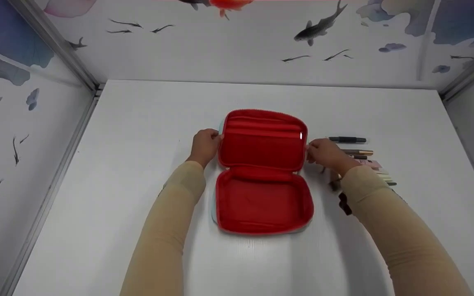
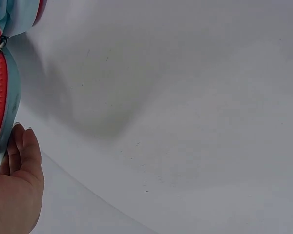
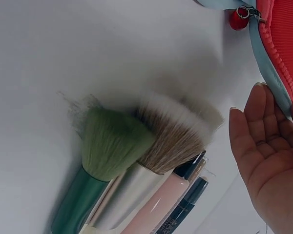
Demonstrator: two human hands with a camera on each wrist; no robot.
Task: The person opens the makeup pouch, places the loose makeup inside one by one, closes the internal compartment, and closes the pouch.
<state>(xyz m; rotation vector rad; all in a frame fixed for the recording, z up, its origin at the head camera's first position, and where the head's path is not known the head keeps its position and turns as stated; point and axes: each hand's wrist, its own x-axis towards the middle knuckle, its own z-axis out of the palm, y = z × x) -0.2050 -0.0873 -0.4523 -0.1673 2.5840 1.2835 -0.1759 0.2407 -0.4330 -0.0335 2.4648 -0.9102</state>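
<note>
A zippered cosmetic case [image 1: 264, 201] lies unfolded on the table, red inside, with nothing seen in either half. Its outside shows light blue in both wrist views. My left hand [image 1: 204, 147] pinches the left edge of the far half [image 1: 261, 151], thumb inside and fingers behind the blue side [image 2: 12, 92]. On the opposite edge, my right hand [image 1: 331, 155] grips the same half between thumb and fingers. A zipper pull with a red bead [image 3: 238, 19] hangs at the fold. Both thumbs are partly cut off in the wrist views.
Right of the case, partly under my right forearm, lie a green makeup brush [image 3: 115, 144], a brown-and-white brush [image 3: 173, 134], a pink tube [image 3: 156, 207] and several pens or pencils, including a black one [image 1: 347, 139]. Printed panels [image 1: 241, 49] wall the white table [image 1: 138, 123].
</note>
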